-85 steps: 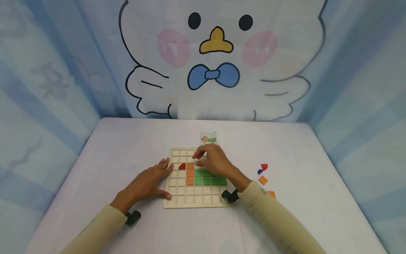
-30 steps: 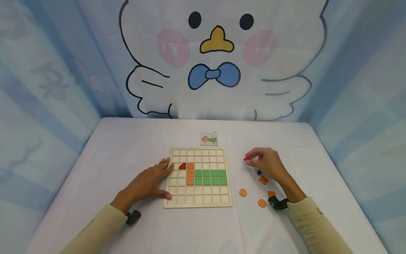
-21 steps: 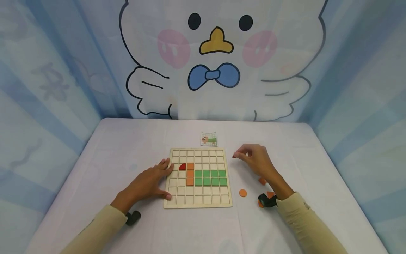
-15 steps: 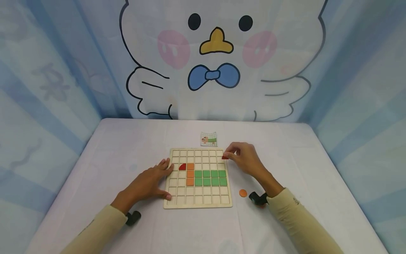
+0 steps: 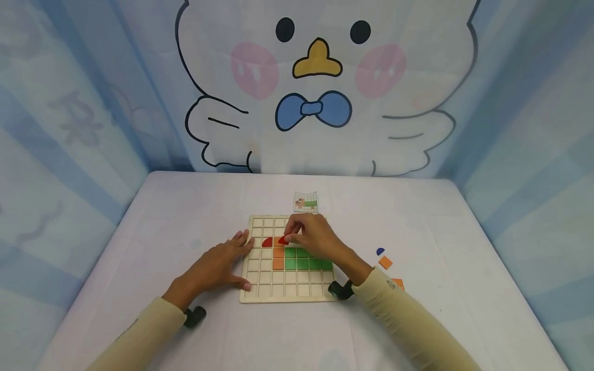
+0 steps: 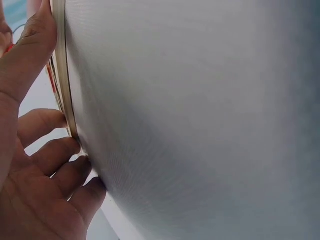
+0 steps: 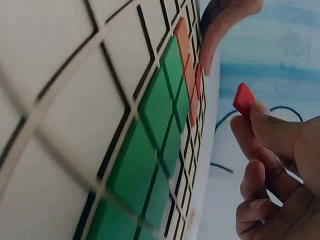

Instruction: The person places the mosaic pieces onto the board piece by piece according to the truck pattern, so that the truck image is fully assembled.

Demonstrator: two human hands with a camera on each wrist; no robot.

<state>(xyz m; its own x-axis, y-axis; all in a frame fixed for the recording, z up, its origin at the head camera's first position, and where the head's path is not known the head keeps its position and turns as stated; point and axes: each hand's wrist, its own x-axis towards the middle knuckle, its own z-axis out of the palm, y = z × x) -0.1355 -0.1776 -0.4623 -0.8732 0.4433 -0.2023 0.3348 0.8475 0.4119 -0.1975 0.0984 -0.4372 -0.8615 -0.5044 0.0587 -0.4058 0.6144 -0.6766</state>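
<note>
My right hand [image 5: 316, 238] pinches a red quarter-circle tile [image 7: 243, 99] between thumb and fingertips. It holds the tile over the wooden grid board [image 5: 290, 292], close to the top of a column of orange squares [image 5: 278, 252]. Left of that column lies another red quarter-circle tile [image 5: 267, 242]. To its right sits a block of green squares [image 5: 297, 264], partly covered by my right hand. My left hand [image 5: 217, 265] rests at the board's left edge with thumb and fingers spread; in the left wrist view the fingertips [image 6: 52, 120] touch the board's side.
A small picture card [image 5: 306, 201] lies behind the board. On the right of the table are a blue half-circle tile [image 5: 380, 251], an orange square tile [image 5: 385, 262] and another orange tile [image 5: 397, 283] partly behind the sleeve. A printed curtain [image 5: 320, 149] rises behind.
My right hand has picked up the red quarter-circle tile at the right and carried it left over the board. The left hand stays at the board's edge.
</note>
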